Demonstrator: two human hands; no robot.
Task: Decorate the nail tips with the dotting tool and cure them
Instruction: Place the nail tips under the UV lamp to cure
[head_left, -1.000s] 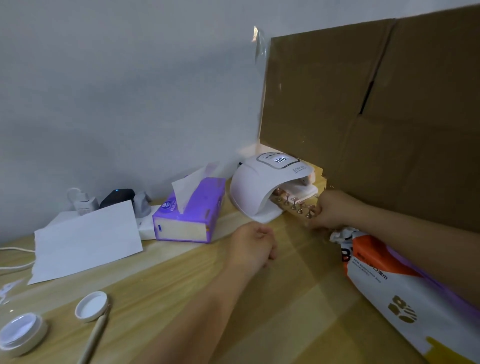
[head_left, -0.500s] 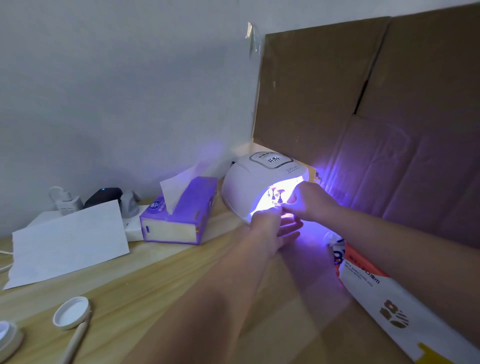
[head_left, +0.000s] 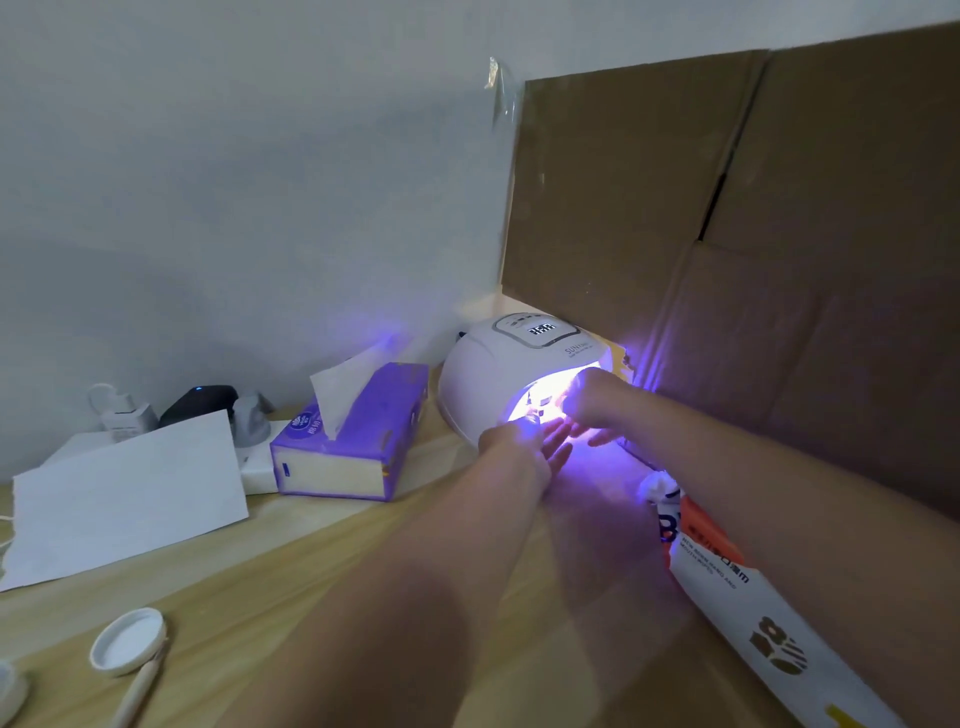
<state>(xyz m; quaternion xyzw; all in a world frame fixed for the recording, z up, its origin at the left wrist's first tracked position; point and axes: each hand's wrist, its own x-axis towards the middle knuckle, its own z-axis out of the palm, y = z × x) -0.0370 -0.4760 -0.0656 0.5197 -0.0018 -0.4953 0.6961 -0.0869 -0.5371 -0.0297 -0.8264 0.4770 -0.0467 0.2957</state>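
Fingers (head_left: 558, 441) of the left hand (head_left: 530, 449) lie straight and relaxed at the mouth of the curing lamp (head_left: 514, 374), gripping nothing. Right hand (head_left: 592, 402) reaches into the lit opening; its grip is washed out by glare and cannot be determined. Nail tips on their stand (head_left: 532, 410) sit inside the lamp, only partly visible. Lamp stands at the far side of the wooden table (head_left: 311, 582), right of the purple tissue box (head_left: 358, 441). Dotting tool (head_left: 137, 691) lies near left, beside a white lid (head_left: 127, 642).
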